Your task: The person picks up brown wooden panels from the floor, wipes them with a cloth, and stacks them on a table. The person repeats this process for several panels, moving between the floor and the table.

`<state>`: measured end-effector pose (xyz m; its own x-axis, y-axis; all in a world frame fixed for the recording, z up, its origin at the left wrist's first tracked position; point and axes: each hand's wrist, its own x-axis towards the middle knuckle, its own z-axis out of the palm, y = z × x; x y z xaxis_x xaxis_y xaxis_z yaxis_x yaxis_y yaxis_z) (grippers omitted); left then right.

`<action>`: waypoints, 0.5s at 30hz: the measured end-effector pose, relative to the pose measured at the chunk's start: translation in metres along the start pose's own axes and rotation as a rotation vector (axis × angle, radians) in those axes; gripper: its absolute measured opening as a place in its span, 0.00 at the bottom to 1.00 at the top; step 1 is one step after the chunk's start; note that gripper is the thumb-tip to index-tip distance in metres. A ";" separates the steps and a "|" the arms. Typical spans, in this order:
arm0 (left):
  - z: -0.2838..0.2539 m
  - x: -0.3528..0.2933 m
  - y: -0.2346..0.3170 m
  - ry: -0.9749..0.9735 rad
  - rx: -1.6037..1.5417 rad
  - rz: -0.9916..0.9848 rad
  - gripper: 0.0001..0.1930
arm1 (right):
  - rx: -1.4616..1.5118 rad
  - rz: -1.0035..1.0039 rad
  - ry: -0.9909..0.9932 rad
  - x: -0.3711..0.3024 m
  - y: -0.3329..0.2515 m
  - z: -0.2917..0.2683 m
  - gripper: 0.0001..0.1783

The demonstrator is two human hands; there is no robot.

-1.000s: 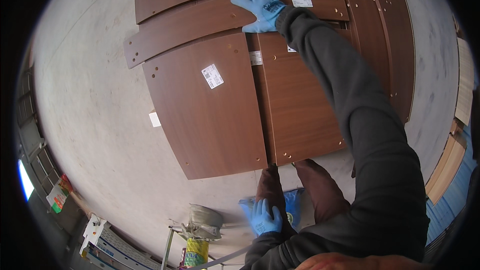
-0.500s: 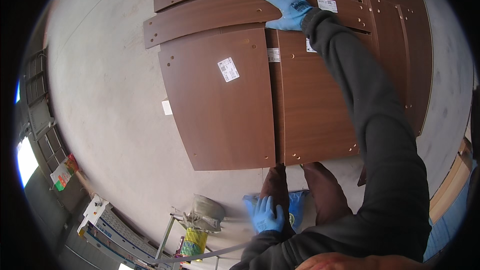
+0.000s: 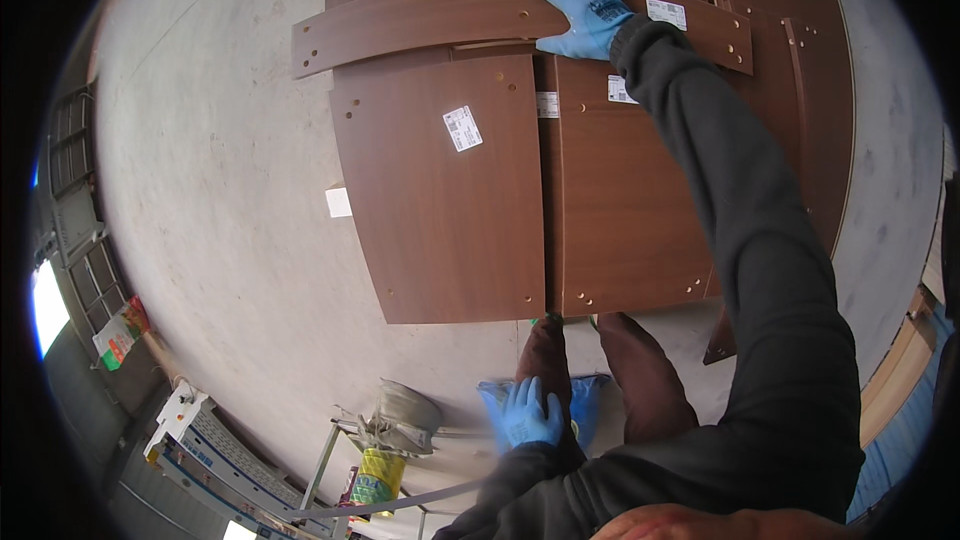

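Looking down from head height onto brown boards [image 3: 440,250] on a pale floor [image 3: 220,140]. Near the top, a long narrow strip [image 3: 430,12], lying crosswise over wider boards, with round holes at both ends and a white label [image 3: 666,13] right of the middle. Across it, in a blue glove, a right hand [image 3: 585,10], palm down, fingers spread and past the far edge, thumb at the near edge; impossible to tell whether gripping the strip or only pressing. Reaching down to the lower right, a dark sleeve [image 3: 745,230]. Below the strip, side by side, a left board [image 3: 440,200] and a right board [image 3: 635,180], each with a label, and a lower board [image 3: 552,190] showing between. On the floor, just beside the left board's outer edge, a white block [image 3: 338,202]. At the bottom, on a leg [image 3: 545,352] in maroon trousers, a left hand [image 3: 530,417], also gloved in blue, released, fingers loosely apart. Partly hidden by the leg, a blue bag [image 3: 588,408]. Farther left, near a metal rack [image 3: 324,458], a grey bag [image 3: 408,412] and a yellow bag [image 3: 376,480]
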<state>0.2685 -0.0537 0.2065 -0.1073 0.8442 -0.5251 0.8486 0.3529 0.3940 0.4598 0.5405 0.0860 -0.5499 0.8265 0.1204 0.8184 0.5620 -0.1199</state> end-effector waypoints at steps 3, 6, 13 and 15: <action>0.003 -0.006 -0.002 -0.155 0.001 -0.118 0.19 | 0.085 0.006 -0.018 -0.014 -0.012 -0.043 0.50; 0.005 -0.012 -0.004 -0.154 0.007 -0.138 0.19 | 0.259 -0.012 -0.039 -0.051 -0.037 -0.091 0.51; 0.004 -0.031 -0.010 -0.222 -0.208 -0.162 0.25 | 0.634 0.060 -0.316 -0.210 -0.174 -0.209 0.52; -0.008 -0.035 0.001 -0.265 -0.500 -0.315 0.28 | 0.722 0.114 -0.382 -0.250 -0.215 -0.246 0.51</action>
<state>0.2688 -0.0797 0.2313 -0.1258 0.5639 -0.8162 0.4470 0.7667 0.4608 0.4623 0.2049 0.3237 -0.5956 0.7606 -0.2586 0.6354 0.2490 -0.7309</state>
